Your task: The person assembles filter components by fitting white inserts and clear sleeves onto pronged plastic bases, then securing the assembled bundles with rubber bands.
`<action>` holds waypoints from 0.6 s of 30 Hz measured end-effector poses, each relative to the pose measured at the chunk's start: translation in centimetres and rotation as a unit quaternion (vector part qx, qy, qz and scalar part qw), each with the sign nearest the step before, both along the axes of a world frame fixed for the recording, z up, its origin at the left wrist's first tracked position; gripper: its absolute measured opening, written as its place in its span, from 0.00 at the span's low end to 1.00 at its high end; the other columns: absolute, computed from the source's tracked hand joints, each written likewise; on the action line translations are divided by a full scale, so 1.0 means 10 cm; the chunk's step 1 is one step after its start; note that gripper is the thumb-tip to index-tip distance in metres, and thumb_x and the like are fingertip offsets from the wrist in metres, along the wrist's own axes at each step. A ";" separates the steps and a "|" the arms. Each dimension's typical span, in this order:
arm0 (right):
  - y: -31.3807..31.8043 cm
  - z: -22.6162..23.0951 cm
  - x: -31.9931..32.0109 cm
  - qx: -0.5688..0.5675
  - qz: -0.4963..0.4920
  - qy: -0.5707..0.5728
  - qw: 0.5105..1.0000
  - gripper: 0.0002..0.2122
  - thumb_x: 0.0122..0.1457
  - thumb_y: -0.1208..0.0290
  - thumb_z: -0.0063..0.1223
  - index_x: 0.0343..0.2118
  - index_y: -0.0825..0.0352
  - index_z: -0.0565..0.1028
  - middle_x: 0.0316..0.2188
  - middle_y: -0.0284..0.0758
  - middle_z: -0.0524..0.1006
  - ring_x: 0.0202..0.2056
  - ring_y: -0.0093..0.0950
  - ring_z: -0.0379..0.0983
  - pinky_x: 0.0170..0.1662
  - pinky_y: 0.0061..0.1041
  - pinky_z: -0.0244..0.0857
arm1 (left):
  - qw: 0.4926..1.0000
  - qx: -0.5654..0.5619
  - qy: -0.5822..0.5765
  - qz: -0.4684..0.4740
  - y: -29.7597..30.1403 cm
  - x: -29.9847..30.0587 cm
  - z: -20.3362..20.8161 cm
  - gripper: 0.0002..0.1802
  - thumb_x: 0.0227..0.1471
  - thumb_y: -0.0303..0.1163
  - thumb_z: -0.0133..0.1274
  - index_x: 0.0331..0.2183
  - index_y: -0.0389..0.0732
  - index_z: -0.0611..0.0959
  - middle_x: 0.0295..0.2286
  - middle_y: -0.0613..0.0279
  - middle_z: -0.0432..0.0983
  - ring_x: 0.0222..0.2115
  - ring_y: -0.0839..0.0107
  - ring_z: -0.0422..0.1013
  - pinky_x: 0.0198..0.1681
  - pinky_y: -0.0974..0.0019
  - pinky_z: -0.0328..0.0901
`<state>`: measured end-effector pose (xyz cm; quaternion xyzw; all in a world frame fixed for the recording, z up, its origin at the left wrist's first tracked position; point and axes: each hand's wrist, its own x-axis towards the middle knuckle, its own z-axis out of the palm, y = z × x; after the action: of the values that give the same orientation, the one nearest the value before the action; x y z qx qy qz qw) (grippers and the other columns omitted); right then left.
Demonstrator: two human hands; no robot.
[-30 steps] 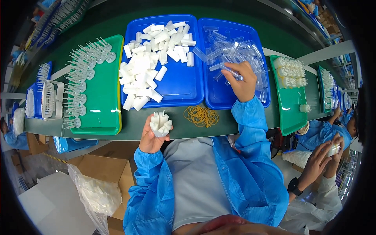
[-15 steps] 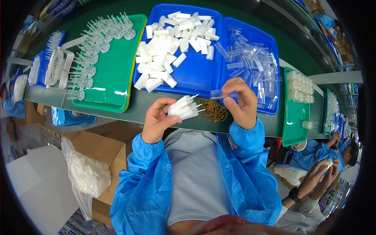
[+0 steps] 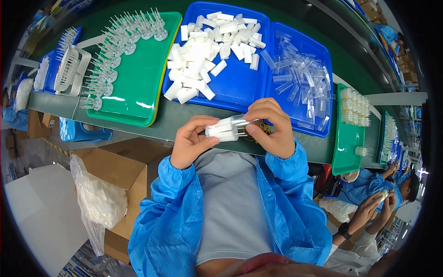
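My left hand (image 3: 188, 142) is closed around a small pronged piece carrying several white blocks (image 3: 222, 130), its thin white prongs pointing right. From the other side my right hand (image 3: 274, 125) pinches a clear plastic sleeve (image 3: 240, 121) between thumb and fingers. The sleeve is against the prong end of the piece; how far it overlaps the prongs I cannot tell. Behind my right fingers lies a pile of tan rubber bands (image 3: 263, 126), mostly hidden. Beyond my hands, a blue tray (image 3: 235, 90) bears loose white blocks, and a second blue tray (image 3: 275, 96) bears clear sleeves.
At the left, a green tray (image 3: 134, 87) holds rows of clear-based pronged pieces. Another green tray (image 3: 346, 154) at the right carries finished-looking white bundles. An open carton (image 3: 120, 161) with a plastic bag stands below the table edge. A co-worker's hands (image 3: 376, 205) work at the right.
My right hand has moved left with the clear sleeve, bringing it against the prongs. The left hand has turned the pronged piece more level. The view has shifted slightly.
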<state>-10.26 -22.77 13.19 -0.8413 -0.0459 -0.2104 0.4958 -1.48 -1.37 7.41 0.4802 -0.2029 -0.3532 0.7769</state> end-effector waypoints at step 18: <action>0.25 0.03 -0.09 0.045 0.006 0.003 0.999 0.34 0.45 0.80 0.62 0.57 0.70 0.60 0.33 0.37 0.78 0.37 0.29 0.73 0.43 0.28 0.65 | 0.999 0.003 -0.024 -0.047 -0.02 -0.03 0.02 0.19 0.42 0.15 0.59 0.40 0.34 0.75 0.43 0.55 0.67 0.46 0.66 0.68 0.45 0.64 0.72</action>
<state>-11.19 -20.30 13.45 -0.8185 -0.0398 -0.2071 0.5345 -1.79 -1.54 7.60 0.4811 -0.2423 -0.3783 0.7529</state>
